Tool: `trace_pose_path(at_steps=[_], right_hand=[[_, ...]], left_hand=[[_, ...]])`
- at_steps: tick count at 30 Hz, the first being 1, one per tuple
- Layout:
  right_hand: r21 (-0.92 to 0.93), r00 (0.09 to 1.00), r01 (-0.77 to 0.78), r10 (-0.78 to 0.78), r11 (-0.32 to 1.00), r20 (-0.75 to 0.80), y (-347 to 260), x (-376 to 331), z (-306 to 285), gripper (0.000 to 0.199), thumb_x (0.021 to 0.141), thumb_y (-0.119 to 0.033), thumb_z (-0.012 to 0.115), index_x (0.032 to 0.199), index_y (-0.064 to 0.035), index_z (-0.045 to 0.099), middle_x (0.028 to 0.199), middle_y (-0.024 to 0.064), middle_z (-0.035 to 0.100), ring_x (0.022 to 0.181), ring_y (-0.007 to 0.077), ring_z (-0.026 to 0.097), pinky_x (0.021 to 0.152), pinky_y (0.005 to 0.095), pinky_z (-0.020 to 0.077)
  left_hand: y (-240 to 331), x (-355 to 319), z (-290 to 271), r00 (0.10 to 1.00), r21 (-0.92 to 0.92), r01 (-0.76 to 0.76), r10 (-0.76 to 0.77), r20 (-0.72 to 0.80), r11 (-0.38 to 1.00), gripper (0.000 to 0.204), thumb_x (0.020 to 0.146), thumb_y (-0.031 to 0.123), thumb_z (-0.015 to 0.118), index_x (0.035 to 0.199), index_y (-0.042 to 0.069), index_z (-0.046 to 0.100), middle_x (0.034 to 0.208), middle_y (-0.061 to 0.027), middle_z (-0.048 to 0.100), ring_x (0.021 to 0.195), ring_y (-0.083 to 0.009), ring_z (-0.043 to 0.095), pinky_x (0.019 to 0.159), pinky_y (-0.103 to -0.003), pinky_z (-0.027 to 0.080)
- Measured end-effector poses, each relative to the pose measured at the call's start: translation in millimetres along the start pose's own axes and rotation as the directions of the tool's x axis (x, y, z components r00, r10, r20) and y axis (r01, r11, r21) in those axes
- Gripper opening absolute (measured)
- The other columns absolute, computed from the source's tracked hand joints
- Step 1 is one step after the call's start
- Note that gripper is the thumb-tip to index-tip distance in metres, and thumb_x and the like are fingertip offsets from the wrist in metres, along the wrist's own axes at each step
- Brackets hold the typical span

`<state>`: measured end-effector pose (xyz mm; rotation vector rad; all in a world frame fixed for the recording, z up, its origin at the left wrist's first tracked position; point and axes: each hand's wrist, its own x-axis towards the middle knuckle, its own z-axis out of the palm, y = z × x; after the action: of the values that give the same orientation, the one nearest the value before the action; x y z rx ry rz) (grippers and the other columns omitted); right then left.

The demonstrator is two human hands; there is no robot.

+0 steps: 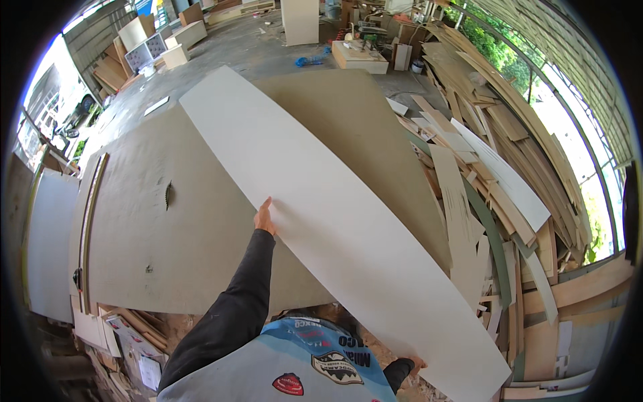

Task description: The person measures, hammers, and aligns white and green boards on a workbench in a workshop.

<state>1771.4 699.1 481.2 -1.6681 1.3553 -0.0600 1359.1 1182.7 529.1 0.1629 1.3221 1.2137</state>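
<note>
Long, pale off-white laminated board, narrow and bowed by the lens, lying diagonally across the broad brown fibreboard-topped saw table, one end toward 11 o'clock, the other off the table's near edge toward 5 o'clock. Left hand, on a black-sleeved arm, flat against the board's left long edge near its middle, fingers extended along the edge, thumb hidden beneath. Right hand at the board's near end, mostly covered by the board; only fingertips showing at its underside, grip impossible to tell beyond contact. Small toothed saw blade protruding from a slot in the table at 9 o'clock from the left hand, well apart from the board. Metal fence rail running along the table's left side. Heap of wood offcuts and thin strips piled from 1 to 4 o'clock, just beside the table. White open-fronted cabinet carcass at 11 o'clock in the far background, contents not discernible. Scraps of wood on the floor at 7 o'clock.
</note>
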Motion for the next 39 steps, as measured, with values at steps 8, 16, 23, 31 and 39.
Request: trace_pose_path(at_steps=[8,16,23,31,39], right_hand=[[-0.113,0.99,0.088,-0.074,0.99,0.12,-1,90,44,0.072,0.097,-0.053,0.037,0.103,0.0145,0.06,0.108,0.026,0.066,0.095,0.0378,0.068,0.078,0.0511,0.058],[-0.116,0.939,0.266,-0.23,0.957,0.257,-44,125,94,0.068,0.097,-0.051,0.039,0.105,0.013,0.06,0.107,0.0257,0.066,0.093,0.0365,0.068,0.077,0.0512,0.0578],[-0.076,0.836,0.453,-0.393,0.888,0.382,-85,131,150,0.065,0.097,-0.049,0.041,0.107,0.0117,0.06,0.106,0.0255,0.066,0.092,0.0354,0.068,0.076,0.0513,0.0577],[0.006,0.67,0.596,-0.501,0.803,0.547,-108,76,230,0.061,0.097,-0.047,0.043,0.109,0.0102,0.06,0.104,0.0253,0.066,0.09,0.0341,0.068,0.074,0.0514,0.0575],[0.059,0.378,0.79,-0.562,0.61,0.736,-49,-37,249,0.058,0.097,-0.045,0.045,0.11,0.0091,0.061,0.103,0.0249,0.066,0.089,0.0334,0.068,0.074,0.0509,0.0572]], left_hand=[[-7,-68,-36,0.974,-0.188,-0.211,0.19,-0.122,0.959,0.082,0.09,0.052,0.066,0.141,-0.006,0.04,0.151,-0.0211,0.037,0.136,-0.0319,0.042,0.11,-0.043,0.035],[-32,-184,-81,0.827,-0.24,-0.437,0.283,-0.486,0.867,0.074,0.094,0.06,0.052,0.116,-0.01,0.058,0.11,-0.0127,0.064,0.096,-0.0249,0.061,0.085,-0.039,0.052],[-66,-244,-164,0.652,-0.213,-0.517,0.221,-0.725,0.829,0.078,0.095,0.062,0.047,0.119,-0.013,0.055,0.119,-0.0158,0.062,0.103,-0.0257,0.061,0.091,-0.038,0.051],[-98,-279,-245,0.432,-0.165,-0.496,0.078,-0.898,0.853,0.089,0.095,0.068,0.036,0.12,-0.015,0.054,0.125,-0.0232,0.059,0.11,-0.0332,0.061,0.093,-0.041,0.051],[-100,-279,-311,0.212,-0.155,-0.408,-0.071,-0.975,0.9,0.097,0.093,0.074,0.029,0.102,-0.017,0.063,0.11,-0.0264,0.066,0.1,-0.0372,0.065,0.088,-0.044,0.053]])
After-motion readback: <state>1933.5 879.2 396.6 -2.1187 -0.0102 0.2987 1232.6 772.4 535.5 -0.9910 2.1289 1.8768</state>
